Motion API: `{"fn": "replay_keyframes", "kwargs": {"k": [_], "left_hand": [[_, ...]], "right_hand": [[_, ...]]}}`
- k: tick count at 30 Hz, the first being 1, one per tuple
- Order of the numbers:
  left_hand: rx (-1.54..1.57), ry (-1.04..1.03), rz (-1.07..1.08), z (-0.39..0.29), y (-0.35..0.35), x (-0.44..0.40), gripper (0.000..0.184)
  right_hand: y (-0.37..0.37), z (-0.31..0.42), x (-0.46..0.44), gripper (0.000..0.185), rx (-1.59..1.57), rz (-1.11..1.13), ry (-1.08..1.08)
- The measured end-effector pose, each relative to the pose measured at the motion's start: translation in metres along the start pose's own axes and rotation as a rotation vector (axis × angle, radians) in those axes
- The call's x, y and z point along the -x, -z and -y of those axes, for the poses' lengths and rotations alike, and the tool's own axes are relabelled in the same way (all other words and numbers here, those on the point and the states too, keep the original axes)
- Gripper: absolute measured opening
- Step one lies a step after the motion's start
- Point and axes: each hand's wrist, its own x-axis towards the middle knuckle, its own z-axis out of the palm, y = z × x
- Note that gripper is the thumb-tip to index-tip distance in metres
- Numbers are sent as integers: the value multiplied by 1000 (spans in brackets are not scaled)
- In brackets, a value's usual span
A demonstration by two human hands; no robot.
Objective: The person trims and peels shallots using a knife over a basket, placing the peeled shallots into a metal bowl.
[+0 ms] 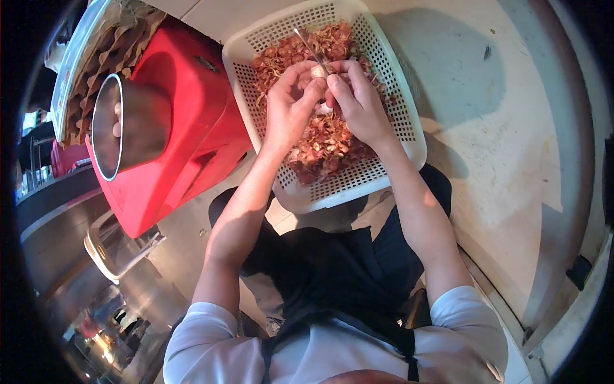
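Both of my hands meet over a white perforated basket point(406, 105) that holds a heap of reddish-brown skins or peelings point(326, 137). My left hand point(294, 102) has its thumb and fingers closed round a small pale piece point(318, 72), perhaps a peeled shallot or clove. My right hand point(358, 102) is closed on a thin knife point(308, 43), whose blade points up and to the left. The knife's lower end is hidden by the fingers. Just below the fingertips, a whitish bit point(325, 109) lies against the peelings.
Left of the basket is a red plastic stool or box point(198, 115) bearing a metal pot point(144, 125) with a few round pale items inside. Brown egg trays point(105, 70) stand behind the pot. A pale wall or panel point(492, 153) rises on the right.
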Motion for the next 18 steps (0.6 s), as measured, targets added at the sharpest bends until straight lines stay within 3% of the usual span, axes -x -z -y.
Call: {"fn": "replay_keyframes", "kwargs": {"k": [6,18], "left_hand": [[-127,-102,-21,0,2,-2,29],[239,112,85,0,10,-6,35]], "right_hand": [[-6,2,4,22,97,-42,-16],[3,8,1,19,-276,47,-202]]}}
